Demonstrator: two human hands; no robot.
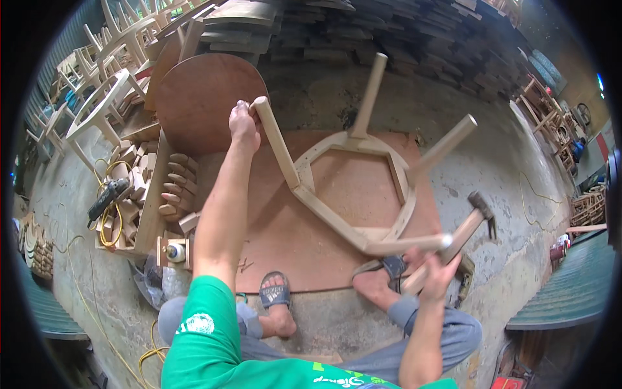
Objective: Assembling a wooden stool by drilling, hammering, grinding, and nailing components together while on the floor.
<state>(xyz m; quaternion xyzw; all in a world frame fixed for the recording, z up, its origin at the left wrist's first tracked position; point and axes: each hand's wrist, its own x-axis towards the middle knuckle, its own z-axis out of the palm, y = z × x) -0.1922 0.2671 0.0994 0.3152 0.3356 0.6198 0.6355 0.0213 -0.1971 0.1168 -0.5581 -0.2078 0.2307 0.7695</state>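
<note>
An upturned wooden stool or chair frame (334,219) has a many-sided pale seat ring with several round-ended legs. It lies on a reddish-brown board (278,249) on the floor. At the upper left, my left hand (243,128) is closed at the top end of one leg (277,142), its fingers partly hidden behind the wood. My right hand (440,275) grips the wooden handle of a claw hammer (481,206), whose metal head points away to the right. The handle passes beside the end of the nearest leg (414,244), just left of that hand.
A round brown panel (210,97) leans behind the board. At left, a wooden box (153,201) holds wood pieces, a dark power tool (109,200) and yellow cord. A glue bottle (175,252) stands nearer. Chair frames (107,107) crowd the far left; stacked wood (389,39) lines the back.
</note>
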